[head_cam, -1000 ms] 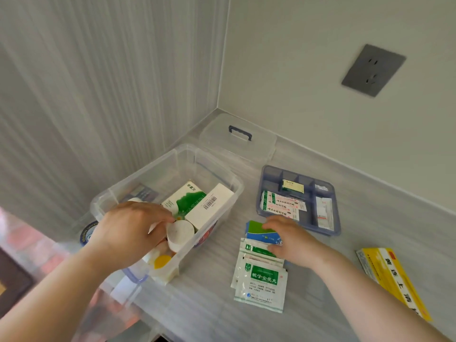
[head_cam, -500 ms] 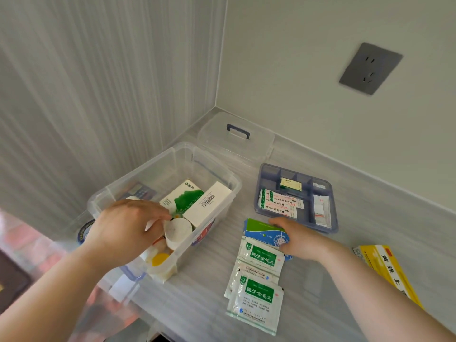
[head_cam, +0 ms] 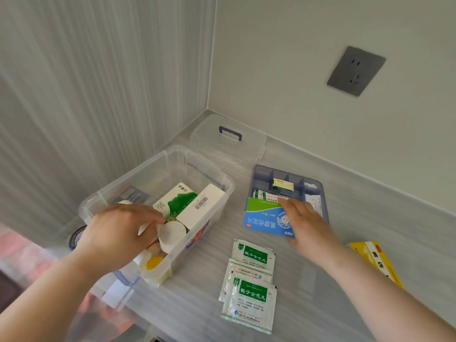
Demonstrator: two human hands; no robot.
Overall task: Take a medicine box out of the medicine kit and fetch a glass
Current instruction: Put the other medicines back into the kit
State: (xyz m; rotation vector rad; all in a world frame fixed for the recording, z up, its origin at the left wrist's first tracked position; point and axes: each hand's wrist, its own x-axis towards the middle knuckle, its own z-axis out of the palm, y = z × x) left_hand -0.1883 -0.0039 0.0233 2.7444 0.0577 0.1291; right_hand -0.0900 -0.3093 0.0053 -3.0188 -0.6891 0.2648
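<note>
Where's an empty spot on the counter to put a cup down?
Bare counter lies between the blue tray, the back wall and the yellow box. Another patch sits between the clear bin and the green sachets. The bin itself is packed, and both hands, left and right, are busy.

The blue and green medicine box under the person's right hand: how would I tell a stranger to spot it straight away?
Start at the clear plastic medicine kit near the wall corner, then go right to the blue-grey divided tray. The flat blue and green medicine box leans on that tray's near edge, under the right hand. Unlike the white and green sachets lying below it, it is mostly blue with white lettering.
</note>
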